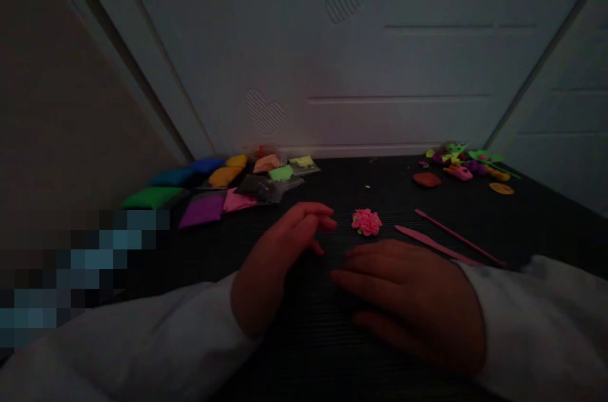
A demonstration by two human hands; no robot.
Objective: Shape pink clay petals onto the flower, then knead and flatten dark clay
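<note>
My left hand (pixel 285 256) is held over the dark table, its fingers apart and loosely bent, with nothing visible in them. Palm down, my right hand (pixel 413 301) has its fingers stretched out; what lies beneath the palm, if anything, is hidden. Just beyond the two hands sits a small pink clay flower (pixel 367 222) with bits of green at its edge. A pink clay knife (pixel 434 244) lies beyond my right hand, partly covered by the sleeve. Beside it is a thin pink modelling stick (pixel 458 236).
Bags of coloured clay, among them a purple one (pixel 202 209) and a green one (pixel 154 197), lie at the back left. Several small clay pieces (pixel 458 172) are clustered at the back right, near a red-brown disc (pixel 426 180). A pale panelled wall (pixel 285 60) closes off the far edge.
</note>
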